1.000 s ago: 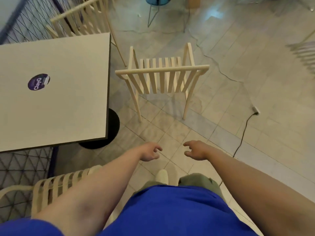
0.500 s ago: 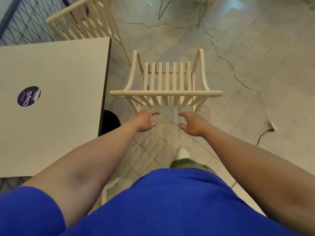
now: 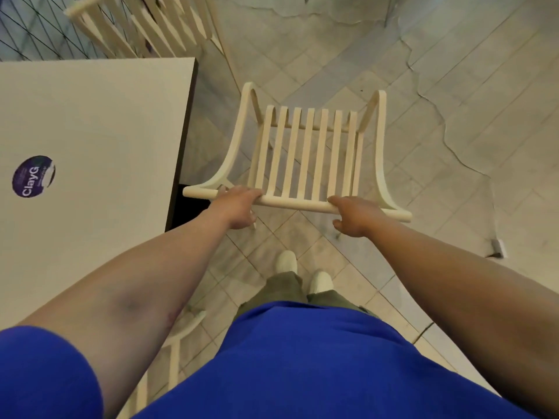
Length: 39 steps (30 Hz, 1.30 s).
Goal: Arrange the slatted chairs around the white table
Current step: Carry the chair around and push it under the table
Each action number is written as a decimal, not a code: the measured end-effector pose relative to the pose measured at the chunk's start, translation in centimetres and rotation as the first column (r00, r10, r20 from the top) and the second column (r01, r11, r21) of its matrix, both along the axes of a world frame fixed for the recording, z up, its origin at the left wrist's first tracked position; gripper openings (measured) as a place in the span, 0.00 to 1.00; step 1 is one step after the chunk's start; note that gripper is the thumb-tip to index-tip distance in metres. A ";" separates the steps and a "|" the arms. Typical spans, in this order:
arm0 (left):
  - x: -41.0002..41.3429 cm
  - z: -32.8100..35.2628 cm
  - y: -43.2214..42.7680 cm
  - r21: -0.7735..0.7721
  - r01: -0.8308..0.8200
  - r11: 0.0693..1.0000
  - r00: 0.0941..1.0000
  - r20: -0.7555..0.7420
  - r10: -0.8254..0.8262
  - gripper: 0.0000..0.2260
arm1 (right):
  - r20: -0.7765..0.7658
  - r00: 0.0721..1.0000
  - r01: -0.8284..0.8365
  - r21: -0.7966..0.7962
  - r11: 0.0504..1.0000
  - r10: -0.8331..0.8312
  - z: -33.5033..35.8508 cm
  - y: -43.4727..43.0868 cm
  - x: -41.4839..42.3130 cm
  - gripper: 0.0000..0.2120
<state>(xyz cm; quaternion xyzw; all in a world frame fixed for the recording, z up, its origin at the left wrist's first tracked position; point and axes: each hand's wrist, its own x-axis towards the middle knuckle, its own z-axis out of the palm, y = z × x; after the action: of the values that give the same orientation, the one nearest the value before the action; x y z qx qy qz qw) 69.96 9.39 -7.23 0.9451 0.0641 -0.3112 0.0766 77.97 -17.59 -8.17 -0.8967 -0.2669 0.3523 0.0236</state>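
A cream slatted chair (image 3: pixel 308 152) stands on the tiled floor just right of the white table (image 3: pixel 90 131), its back toward me. My left hand (image 3: pixel 239 207) grips the chair's top back rail near its left end. My right hand (image 3: pixel 354 216) grips the same rail further right. A second slatted chair (image 3: pixel 142 28) stands at the table's far side. Part of a third slatted chair (image 3: pixel 172 352) shows low at the left, mostly hidden behind my left arm.
A round purple sticker (image 3: pixel 33 176) lies on the table. The table's black base (image 3: pixel 181 213) sits under its right edge. A dark cable with a plug (image 3: pixel 496 246) lies on the floor at the right. A wire mesh fence (image 3: pixel 36 34) runs behind the table.
I have stepped up to the chair. Both hands have gone from hanging free in front of me to gripping its top back rail.
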 end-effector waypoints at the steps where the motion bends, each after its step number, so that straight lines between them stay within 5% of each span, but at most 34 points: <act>1: 0.6 -0.2 0.3 0.016 0.030 0.999 0.999 -0.029 -0.029 0.29 | -0.015 1.000 0.009 -0.009 1.000 -0.009 -0.3 0.3 0.5 0.25; 5: 3.1 -0.8 1.5 -0.031 0.091 0.995 0.979 -0.178 -0.095 0.27 | -0.054 0.998 0.017 -0.041 0.999 -0.020 -1.5 1.0 1.7 0.21; 10: 4.7 -1.8 2.9 -0.112 0.131 0.985 0.941 -0.298 -0.159 0.32 | -0.066 0.997 0.023 -0.131 0.991 -0.032 -2.1 1.2 2.1 0.28; 20: 4.3 -2.6 2.5 -0.067 0.110 0.992 0.957 -0.262 -0.124 0.38 | -0.118 0.992 -0.058 -0.136 0.989 0.042 -2.6 1.0 2.9 0.37; 39: 1.9 -2.1 -4.9 -0.032 -0.102 0.994 0.956 -0.278 0.089 0.38 | -0.175 0.960 -0.237 -0.107 0.966 0.216 -2.2 -4.6 6.3 0.38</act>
<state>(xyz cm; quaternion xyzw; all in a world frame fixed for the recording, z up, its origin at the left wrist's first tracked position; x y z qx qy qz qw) 71.87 4.45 -9.28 0.8863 0.1126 -0.4372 0.1035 84.25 -22.17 -10.39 -0.8282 -0.3422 0.4408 -0.0526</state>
